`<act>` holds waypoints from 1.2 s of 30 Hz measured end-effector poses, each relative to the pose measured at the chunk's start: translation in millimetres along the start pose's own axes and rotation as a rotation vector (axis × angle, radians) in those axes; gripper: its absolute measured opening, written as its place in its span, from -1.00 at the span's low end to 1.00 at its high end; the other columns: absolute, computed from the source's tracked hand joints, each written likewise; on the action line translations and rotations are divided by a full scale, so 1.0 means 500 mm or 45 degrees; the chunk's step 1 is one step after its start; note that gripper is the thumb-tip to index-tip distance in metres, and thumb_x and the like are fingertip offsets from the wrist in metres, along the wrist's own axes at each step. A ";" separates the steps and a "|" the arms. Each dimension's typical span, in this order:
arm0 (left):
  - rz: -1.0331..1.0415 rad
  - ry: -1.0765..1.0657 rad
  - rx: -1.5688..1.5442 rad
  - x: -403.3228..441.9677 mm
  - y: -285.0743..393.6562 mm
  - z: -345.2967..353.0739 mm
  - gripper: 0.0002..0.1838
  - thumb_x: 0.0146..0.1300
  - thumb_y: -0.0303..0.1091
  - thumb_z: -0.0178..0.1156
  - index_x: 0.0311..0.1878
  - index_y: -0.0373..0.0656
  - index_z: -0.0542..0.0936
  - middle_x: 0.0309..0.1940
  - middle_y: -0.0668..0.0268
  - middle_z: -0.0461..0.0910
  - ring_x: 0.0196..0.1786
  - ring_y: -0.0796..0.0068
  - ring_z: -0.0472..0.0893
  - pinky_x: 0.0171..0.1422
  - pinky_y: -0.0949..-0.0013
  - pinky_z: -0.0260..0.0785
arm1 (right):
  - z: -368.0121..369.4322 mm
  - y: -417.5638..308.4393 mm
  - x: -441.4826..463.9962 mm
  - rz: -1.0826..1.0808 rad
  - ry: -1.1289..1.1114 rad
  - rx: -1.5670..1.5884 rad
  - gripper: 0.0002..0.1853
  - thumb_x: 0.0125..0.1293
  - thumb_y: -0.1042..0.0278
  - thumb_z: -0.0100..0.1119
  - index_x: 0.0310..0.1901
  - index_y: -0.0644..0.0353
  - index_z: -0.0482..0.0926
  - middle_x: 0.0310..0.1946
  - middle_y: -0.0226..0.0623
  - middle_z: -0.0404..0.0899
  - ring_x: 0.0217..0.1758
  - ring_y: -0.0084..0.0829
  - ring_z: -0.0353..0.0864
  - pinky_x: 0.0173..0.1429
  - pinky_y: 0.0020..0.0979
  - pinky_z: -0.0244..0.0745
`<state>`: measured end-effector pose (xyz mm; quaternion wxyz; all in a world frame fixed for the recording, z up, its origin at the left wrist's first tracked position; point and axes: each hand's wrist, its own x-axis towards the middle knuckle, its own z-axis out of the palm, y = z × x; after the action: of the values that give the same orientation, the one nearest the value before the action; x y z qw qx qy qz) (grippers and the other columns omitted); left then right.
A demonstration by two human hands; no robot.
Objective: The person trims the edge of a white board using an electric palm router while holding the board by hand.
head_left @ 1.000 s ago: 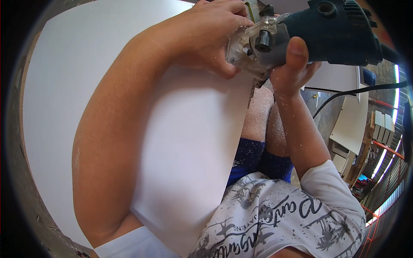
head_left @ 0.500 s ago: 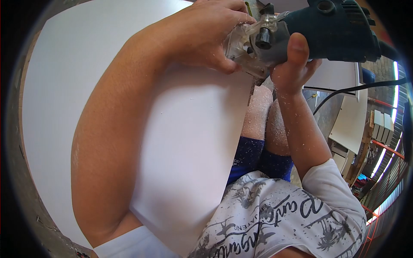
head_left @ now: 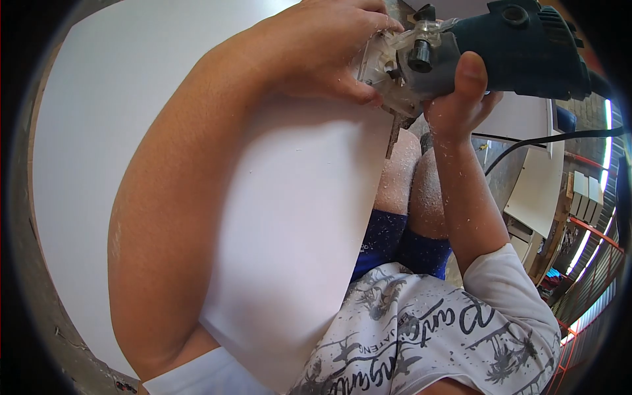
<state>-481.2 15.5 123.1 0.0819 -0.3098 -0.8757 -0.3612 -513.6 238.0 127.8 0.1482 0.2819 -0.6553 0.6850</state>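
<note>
Both hands are on a dark teal trim router [head_left: 490, 56], which lies on its side at the edge of a large white board [head_left: 289, 217]. My left hand [head_left: 342, 52] is closed round the router's clear plastic base [head_left: 388, 72], its thumb below and its fingers above. Under the motor body, my right hand [head_left: 461, 105] grips with the thumb up; most of its fingers are hidden behind the tool. My left forearm reaches across the board. Beneath the base, a dark strip hangs at the board's edge. The bit is hidden.
The router's black cord [head_left: 546, 138] runs off to the right. My legs [head_left: 398, 174], dusted with white chips, are just beside the board's edge. White panels [head_left: 533, 181] and a wooden rack stand farther right. A few chips lie on the board.
The router and both hands have shifted slightly to the right. The dark strip at the board's edge below the base shows more. Both hands keep their hold.
</note>
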 end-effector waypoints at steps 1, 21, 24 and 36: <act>-0.019 -0.009 0.017 0.000 0.001 -0.002 -0.17 0.01 -0.11 0.54 0.33 -0.36 0.52 0.20 -0.05 0.52 0.29 -0.06 0.53 0.42 0.06 0.38 | 0.001 0.003 0.002 -0.010 0.000 -0.012 -0.43 0.22 0.08 0.40 0.12 0.31 0.52 -0.06 -0.22 0.66 -0.05 -0.35 0.75 0.05 -0.26 0.75; 0.006 0.188 -0.016 -0.008 0.003 0.000 -0.33 0.16 -0.24 0.45 0.27 -0.44 0.51 0.20 -0.14 0.53 0.25 -0.13 0.56 0.39 0.07 0.44 | 0.011 0.025 0.041 -0.239 -0.101 -0.234 -0.37 0.37 -0.19 0.32 0.12 0.28 0.56 -0.05 -0.32 0.64 -0.07 -0.47 0.63 -0.02 -0.39 0.56; 0.007 0.206 -0.003 -0.005 0.002 0.004 -0.34 0.17 -0.25 0.45 0.27 -0.42 0.52 0.20 -0.14 0.53 0.26 -0.14 0.55 0.39 0.07 0.44 | 0.026 0.027 0.043 -0.060 0.040 -0.197 -0.40 0.37 -0.15 0.32 0.12 0.29 0.56 -0.06 -0.32 0.63 -0.09 -0.48 0.63 -0.03 -0.40 0.55; -0.052 -0.027 -0.088 -0.011 0.042 -0.037 -0.22 0.02 -0.17 0.52 0.31 -0.31 0.53 0.16 -0.03 0.53 0.28 -0.06 0.50 0.42 0.04 0.36 | -0.001 -0.009 -0.015 0.029 0.008 0.093 -0.44 0.28 0.14 0.34 0.21 0.31 0.47 0.01 -0.16 0.65 0.10 -0.27 0.72 0.21 -0.21 0.71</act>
<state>-465.7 11.5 146.5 0.0545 -0.2982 -0.8697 -0.3895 -505.2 240.0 126.9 0.1320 0.2774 -0.6326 0.7110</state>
